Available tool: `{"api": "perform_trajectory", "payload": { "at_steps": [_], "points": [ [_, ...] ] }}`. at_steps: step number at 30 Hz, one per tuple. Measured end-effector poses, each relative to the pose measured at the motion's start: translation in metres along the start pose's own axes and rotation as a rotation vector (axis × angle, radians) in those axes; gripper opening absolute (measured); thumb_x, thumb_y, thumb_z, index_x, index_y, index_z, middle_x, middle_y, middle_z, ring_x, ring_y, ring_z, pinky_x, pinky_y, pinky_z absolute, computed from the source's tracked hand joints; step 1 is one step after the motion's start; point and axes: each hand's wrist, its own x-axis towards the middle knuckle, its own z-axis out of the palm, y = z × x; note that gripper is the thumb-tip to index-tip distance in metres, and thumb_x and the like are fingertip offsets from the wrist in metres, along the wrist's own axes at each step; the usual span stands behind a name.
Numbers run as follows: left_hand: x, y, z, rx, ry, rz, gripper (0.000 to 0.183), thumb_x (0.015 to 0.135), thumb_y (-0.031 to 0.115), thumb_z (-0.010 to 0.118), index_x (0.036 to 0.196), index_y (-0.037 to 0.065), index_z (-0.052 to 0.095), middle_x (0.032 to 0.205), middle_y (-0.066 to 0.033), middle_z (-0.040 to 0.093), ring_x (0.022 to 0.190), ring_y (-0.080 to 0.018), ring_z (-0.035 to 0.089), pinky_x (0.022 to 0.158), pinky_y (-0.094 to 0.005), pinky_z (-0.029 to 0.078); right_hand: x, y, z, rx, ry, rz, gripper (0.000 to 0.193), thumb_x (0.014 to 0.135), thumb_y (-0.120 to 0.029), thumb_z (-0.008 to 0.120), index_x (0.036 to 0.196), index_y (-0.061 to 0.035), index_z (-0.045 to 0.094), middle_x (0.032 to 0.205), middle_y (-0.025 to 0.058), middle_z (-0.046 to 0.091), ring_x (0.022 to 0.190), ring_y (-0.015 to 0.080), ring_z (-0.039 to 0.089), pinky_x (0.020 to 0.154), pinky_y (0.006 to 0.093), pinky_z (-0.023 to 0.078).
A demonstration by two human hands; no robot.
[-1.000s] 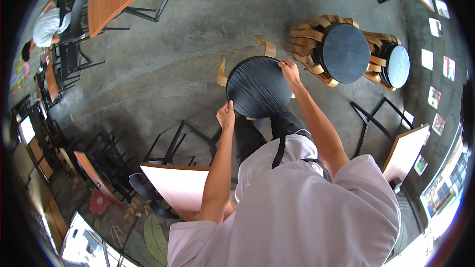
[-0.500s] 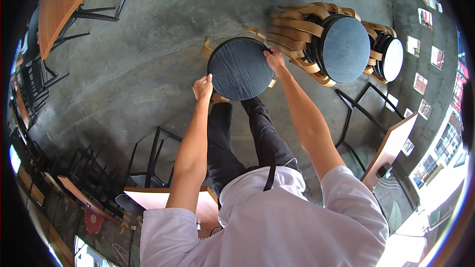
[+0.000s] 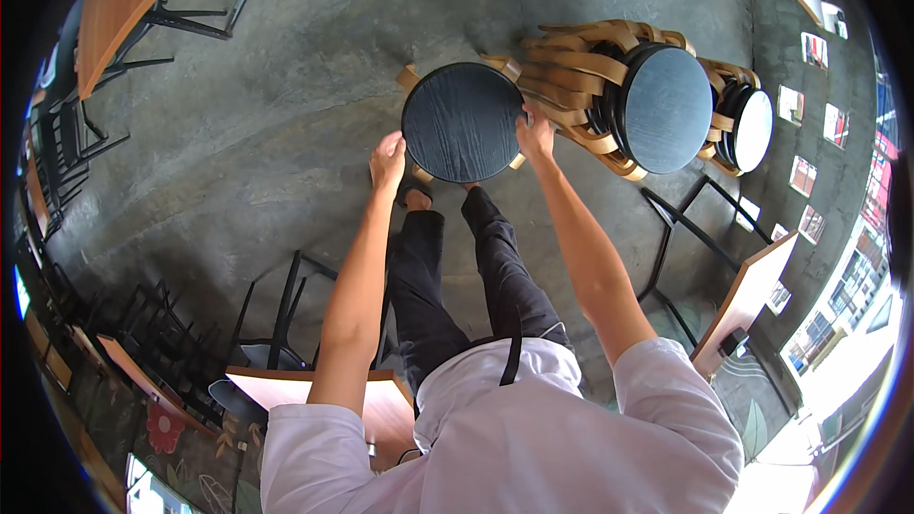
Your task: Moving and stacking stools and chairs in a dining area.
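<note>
A stool [image 3: 464,122] with a round black seat and bent light-wood legs is in front of my feet. Its leg ends show around the seat's edge; whether they touch the floor I cannot tell. At the seat's left rim my left hand [image 3: 387,164] is closed, with its fingertips against the edge. My right hand [image 3: 536,133] holds the opposite rim, its fingers partly hidden at the side. Just to the right, a stack of similar stools [image 3: 665,109] leans over, its dark round top facing me and its curved wooden legs pointing left.
Behind that stack is another stool stack [image 3: 752,131] with a shiny round top. Wooden tables stand at the upper left [image 3: 133,9], lower left [image 3: 314,395] and right [image 3: 747,300], with black metal legs. Pictures hang on the grey wall [image 3: 803,176]. Grey concrete floor [image 3: 238,162] spreads between.
The stool has shifted slightly away from my body and its seat sits more level. Both hands have slid from the top edge toward the sides of the rim. More of my feet shows.
</note>
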Motion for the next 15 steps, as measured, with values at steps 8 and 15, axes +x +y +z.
{"api": "perform_trajectory", "payload": {
  "at_steps": [8,15],
  "points": [
    [-0.104,0.048,-0.035,-0.348,-0.021,-0.223,0.035,0.096,0.033,0.06,0.119,0.007,0.064,0.101,-0.0066,0.072,0.088,-0.0143,0.068,0.074,-0.0274,0.048,-0.095,-0.027,-0.019,0.069,-0.181,0.001,0.023,0.084,-0.015,0.064,0.105,-0.0085,0.069,0.101,0.0143,0.067,0.093,0.027,0.067,0.083,0.0381,0.053],
    [-0.168,0.134,-0.072,-0.4,0.094,-0.16,0.02,0.094,0.026,0.062,0.101,0.008,0.066,0.09,-0.003,0.07,0.084,-0.0123,0.067,0.077,-0.0261,0.047,-0.144,-0.148,-0.066,0.446,-0.428,0.002,0.029,0.085,-0.005,0.048,0.104,-0.0034,0.069,0.081,0.0045,0.068,0.081,0.0138,0.065,0.073,0.0278,0.051]
  ]
}}
